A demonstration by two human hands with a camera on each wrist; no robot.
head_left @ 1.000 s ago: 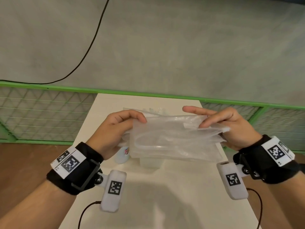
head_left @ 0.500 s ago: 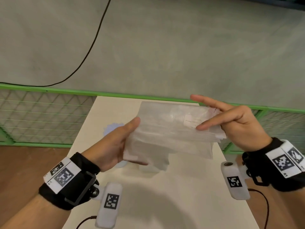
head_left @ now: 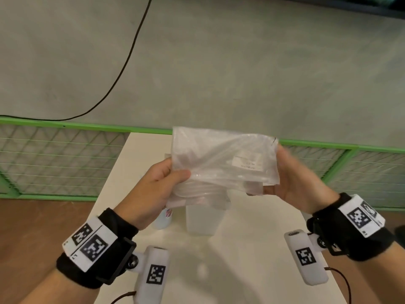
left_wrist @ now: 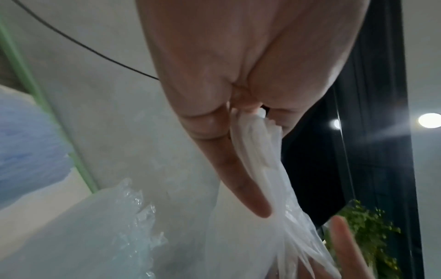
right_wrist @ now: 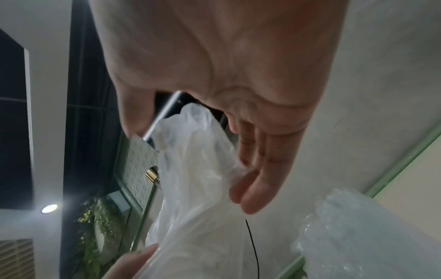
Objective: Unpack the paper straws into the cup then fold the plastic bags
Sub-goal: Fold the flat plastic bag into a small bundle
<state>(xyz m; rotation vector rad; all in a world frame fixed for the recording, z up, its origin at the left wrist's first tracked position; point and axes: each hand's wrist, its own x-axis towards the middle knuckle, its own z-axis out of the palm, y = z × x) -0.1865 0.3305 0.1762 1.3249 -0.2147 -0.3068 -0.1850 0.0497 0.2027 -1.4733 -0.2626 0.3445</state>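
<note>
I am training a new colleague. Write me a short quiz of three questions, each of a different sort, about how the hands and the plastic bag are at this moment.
1. True or false: the plastic bag lies flat on the table.
2. Which hand pinches the bag with its thumb on the front? A) left hand B) right hand C) neither
3. Fill in: on the bag's front, near the right hand, is a small white ____.

Key
1. False: both hands hold it up above the table.
2. A
3. label
</note>
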